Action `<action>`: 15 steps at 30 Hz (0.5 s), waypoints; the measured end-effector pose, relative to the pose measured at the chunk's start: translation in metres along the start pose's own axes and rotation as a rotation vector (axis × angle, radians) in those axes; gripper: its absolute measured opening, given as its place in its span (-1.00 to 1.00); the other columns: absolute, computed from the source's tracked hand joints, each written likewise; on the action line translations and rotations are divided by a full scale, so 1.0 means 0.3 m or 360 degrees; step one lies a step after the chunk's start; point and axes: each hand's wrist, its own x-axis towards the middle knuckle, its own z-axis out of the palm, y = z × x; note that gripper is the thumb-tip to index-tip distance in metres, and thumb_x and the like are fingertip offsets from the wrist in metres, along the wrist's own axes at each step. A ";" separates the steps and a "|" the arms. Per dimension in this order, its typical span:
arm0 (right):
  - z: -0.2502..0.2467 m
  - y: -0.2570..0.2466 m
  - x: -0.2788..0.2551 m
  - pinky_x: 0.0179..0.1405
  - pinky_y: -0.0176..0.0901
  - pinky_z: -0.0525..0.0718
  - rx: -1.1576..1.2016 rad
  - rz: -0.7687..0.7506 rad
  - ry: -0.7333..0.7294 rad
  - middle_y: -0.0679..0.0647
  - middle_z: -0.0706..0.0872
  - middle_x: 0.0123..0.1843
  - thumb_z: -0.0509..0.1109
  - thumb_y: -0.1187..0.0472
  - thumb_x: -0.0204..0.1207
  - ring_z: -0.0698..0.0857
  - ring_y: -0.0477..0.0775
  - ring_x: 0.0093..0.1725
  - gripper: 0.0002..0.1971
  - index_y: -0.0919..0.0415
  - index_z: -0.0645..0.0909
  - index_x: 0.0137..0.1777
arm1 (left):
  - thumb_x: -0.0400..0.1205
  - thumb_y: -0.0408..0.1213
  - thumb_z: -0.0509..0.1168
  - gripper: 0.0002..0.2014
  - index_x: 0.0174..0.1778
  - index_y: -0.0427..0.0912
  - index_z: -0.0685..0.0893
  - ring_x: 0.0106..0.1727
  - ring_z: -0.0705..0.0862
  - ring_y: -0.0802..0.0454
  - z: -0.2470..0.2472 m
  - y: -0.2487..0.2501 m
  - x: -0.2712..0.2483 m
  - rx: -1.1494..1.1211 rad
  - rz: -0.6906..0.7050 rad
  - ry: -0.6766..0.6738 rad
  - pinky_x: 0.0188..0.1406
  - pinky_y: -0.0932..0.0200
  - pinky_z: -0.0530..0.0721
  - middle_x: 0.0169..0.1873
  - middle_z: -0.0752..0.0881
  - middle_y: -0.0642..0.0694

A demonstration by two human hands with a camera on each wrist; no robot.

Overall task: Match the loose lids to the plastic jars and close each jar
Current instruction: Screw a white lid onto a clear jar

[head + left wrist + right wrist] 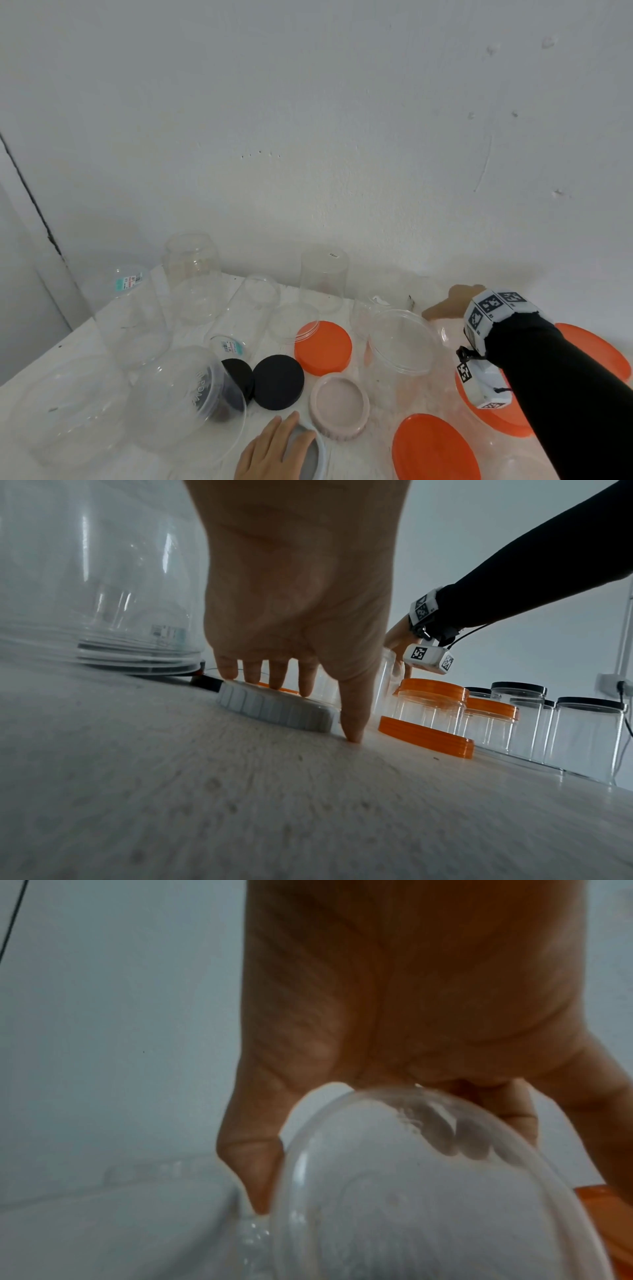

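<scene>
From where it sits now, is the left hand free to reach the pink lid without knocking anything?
Probably yes. The left hand rests on the white lid, and the pink lid lies just beyond it to the right on open table, nothing between them.

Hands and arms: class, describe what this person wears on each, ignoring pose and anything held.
The right arm wears a long black sleeve to the wrist. Around that wrist sits a white band of square black-and-white marker tags, with a small white tagged box beneath and a thin black cable. The left hand is bare: no glove, no rings.
</scene>
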 end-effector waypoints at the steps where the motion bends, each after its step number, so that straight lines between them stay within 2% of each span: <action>1: -0.017 0.000 -0.013 -0.03 -0.11 0.56 0.0017 0.0029 -0.0011 0.08 0.68 0.03 0.41 -0.21 0.46 0.64 0.15 0.11 -0.54 0.16 0.58 0.11 | -0.35 0.26 0.65 -0.40 -0.42 0.15 0.81 -0.27 0.83 0.11 0.032 0.025 0.005 -0.0093 0.0022 -0.0054 -0.54 0.17 0.73 -0.21 0.84 0.11; 2: -0.030 0.007 -0.018 -0.13 -0.13 0.53 0.0015 0.0046 -0.0021 0.05 0.64 -0.07 0.43 -0.26 0.39 0.62 0.12 0.03 -0.52 0.13 0.56 0.05 | -0.39 0.28 0.64 -0.35 -0.37 0.17 0.82 -0.22 0.83 0.14 0.034 0.043 0.013 -0.0118 -0.0021 -0.0141 -0.49 0.20 0.74 -0.16 0.83 0.12; 3: -0.044 0.011 -0.027 -0.22 -0.15 0.47 0.0023 0.0068 -0.0039 0.05 0.62 -0.09 0.44 -0.27 0.35 0.59 0.11 0.01 -0.50 0.12 0.53 0.04 | -0.28 0.32 0.63 -0.31 -0.21 0.20 0.83 -0.07 0.81 0.19 0.009 0.044 0.012 -0.0098 0.0000 -0.0222 -0.32 0.26 0.75 -0.01 0.81 0.15; 4: -0.057 0.014 -0.038 -0.28 -0.16 0.42 0.0046 0.0071 -0.0046 0.08 0.61 -0.03 0.44 -0.27 0.33 0.56 0.12 0.02 -0.47 0.12 0.52 0.08 | -0.01 0.35 0.59 -0.30 0.07 0.26 0.75 0.21 0.70 0.25 -0.017 0.053 0.004 -0.0172 -0.0002 -0.0168 0.02 0.31 0.70 0.27 0.68 0.18; 5: -0.068 0.016 -0.052 -0.31 -0.16 0.39 0.0067 0.0086 -0.0037 0.12 0.59 0.07 0.44 -0.27 0.32 0.53 0.13 0.04 -0.43 0.13 0.52 0.15 | 0.31 0.32 0.45 -0.32 0.37 0.30 0.53 0.50 0.43 0.26 -0.012 0.039 0.004 -0.0194 -0.0036 -0.0127 0.37 0.28 0.49 0.53 0.40 0.22; 6: -0.076 0.023 -0.063 -0.29 -0.15 0.40 0.0084 0.0092 -0.0008 0.16 0.54 0.15 0.44 -0.27 0.32 0.51 0.15 0.06 -0.37 0.15 0.51 0.24 | 0.53 0.25 0.29 -0.35 0.54 0.30 0.27 0.64 0.14 0.22 0.023 0.018 0.009 -0.0092 0.0064 0.0007 0.55 0.22 0.23 0.64 0.11 0.23; 7: -0.085 0.030 -0.079 -0.25 -0.13 0.42 0.0097 0.0100 0.0026 0.19 0.47 0.20 0.44 -0.27 0.33 0.49 0.16 0.06 -0.31 0.18 0.49 0.32 | 0.61 0.19 0.21 -0.35 0.60 0.29 0.10 0.67 -0.02 0.18 0.026 0.018 0.001 -0.0102 0.0001 -0.0066 0.60 0.17 0.08 0.66 -0.05 0.22; 8: -0.092 0.039 -0.090 -0.19 -0.09 0.48 0.0136 0.0108 0.0066 0.20 0.39 0.20 0.44 -0.27 0.34 0.49 0.18 0.05 -0.26 0.21 0.46 0.38 | 0.61 0.16 0.22 -0.32 0.60 0.26 0.05 0.67 -0.08 0.16 0.030 0.017 0.001 -0.0093 -0.0011 -0.0109 0.60 0.14 0.03 0.66 -0.09 0.19; 10: -0.100 0.061 -0.110 -0.04 0.03 0.65 0.0329 0.0093 0.0143 0.19 0.28 0.18 0.47 -0.25 0.35 0.54 0.22 0.04 -0.21 0.27 0.40 0.41 | 0.52 0.20 0.31 -0.21 0.59 0.25 0.04 0.66 -0.07 0.14 0.044 0.003 0.000 -0.0122 0.0024 -0.0126 0.59 0.11 0.06 0.64 -0.08 0.18; 11: -0.101 0.070 -0.126 -0.05 0.05 0.69 0.0493 0.0069 0.0179 0.19 0.29 0.19 0.49 -0.22 0.35 0.56 0.24 0.03 -0.22 0.30 0.38 0.40 | 0.49 0.23 0.33 -0.18 0.59 0.25 0.04 0.65 -0.06 0.14 0.040 -0.001 -0.002 -0.0114 0.0043 -0.0144 0.58 0.11 0.08 0.63 -0.08 0.19; 13: -0.101 0.084 -0.165 -0.31 -0.05 0.69 0.0929 -0.0027 0.0238 0.23 0.40 0.17 0.53 -0.13 0.36 0.60 0.24 -0.02 -0.34 0.36 0.44 0.24 | 0.46 0.23 0.33 -0.17 0.58 0.26 0.04 0.64 -0.04 0.15 0.042 -0.009 -0.008 -0.0093 0.0059 -0.0132 0.55 0.12 0.10 0.62 -0.05 0.19; 15: -0.094 0.097 -0.230 -0.42 -0.08 0.69 0.1552 -0.0167 0.0201 0.25 0.55 0.09 0.55 -0.02 0.38 0.66 0.27 0.01 -0.49 0.39 0.52 0.08 | 0.45 0.22 0.33 -0.18 0.57 0.25 0.06 0.63 -0.01 0.14 0.048 -0.013 -0.009 -0.0099 0.0086 -0.0096 0.53 0.11 0.12 0.61 -0.02 0.20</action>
